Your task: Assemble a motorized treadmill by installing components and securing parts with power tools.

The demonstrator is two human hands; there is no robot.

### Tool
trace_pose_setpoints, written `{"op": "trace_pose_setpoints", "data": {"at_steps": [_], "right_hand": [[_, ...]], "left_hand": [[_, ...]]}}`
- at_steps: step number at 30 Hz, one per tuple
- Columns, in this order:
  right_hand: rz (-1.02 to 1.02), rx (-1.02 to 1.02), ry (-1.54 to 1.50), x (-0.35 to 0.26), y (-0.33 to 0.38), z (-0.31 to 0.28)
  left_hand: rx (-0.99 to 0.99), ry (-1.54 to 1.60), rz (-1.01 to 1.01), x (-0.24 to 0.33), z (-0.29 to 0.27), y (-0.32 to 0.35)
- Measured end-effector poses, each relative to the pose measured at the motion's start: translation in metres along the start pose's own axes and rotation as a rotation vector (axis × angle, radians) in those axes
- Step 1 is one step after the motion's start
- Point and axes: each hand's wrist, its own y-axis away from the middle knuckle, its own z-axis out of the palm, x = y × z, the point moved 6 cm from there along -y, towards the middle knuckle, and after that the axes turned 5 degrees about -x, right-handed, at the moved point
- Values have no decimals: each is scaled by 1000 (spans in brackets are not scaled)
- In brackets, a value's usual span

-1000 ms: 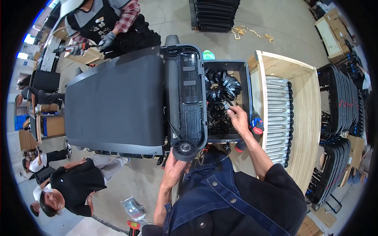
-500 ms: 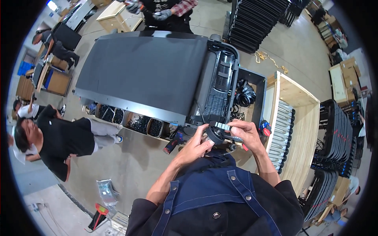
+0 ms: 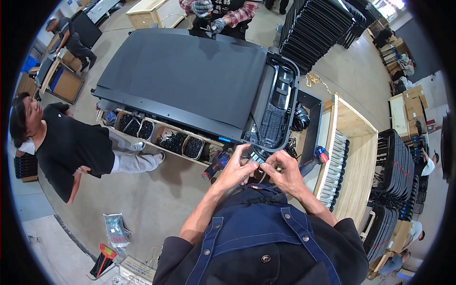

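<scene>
At the near right corner of a treadmill base (image 3: 185,78), my two hands are close together. My left hand (image 3: 236,172) is closed around a small dark, rounded piece with a light striped band (image 3: 257,155); its kind is hard to make out. My right hand (image 3: 286,175) pinches with thumb and forefinger at the right side of that piece. What lies between those fingertips is too small to tell. A thin black cable (image 3: 257,124) runs down from the uncovered end of the base towards my hands.
Bins of black screws (image 3: 167,138) line the base's near side. One cordless drill (image 3: 216,164) lies left of my hands, another (image 3: 319,156) to the right. A wooden crate (image 3: 357,156) holds metal tubes. A co-worker (image 3: 80,142) stands left; gloved hands (image 3: 212,18) work across the base.
My right hand has come down and closer to my left, and the piece has turned between them. The view has shifted slightly. The gloved hands opposite have drawn closer together over the base's far edge.
</scene>
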Motion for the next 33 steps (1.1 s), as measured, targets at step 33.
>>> {"op": "trace_pose_setpoints", "data": {"at_steps": [33], "right_hand": [[446, 443, -575, 264, -261, -198]], "left_hand": [[427, -1171, 454, 176, -15, -318]]}}
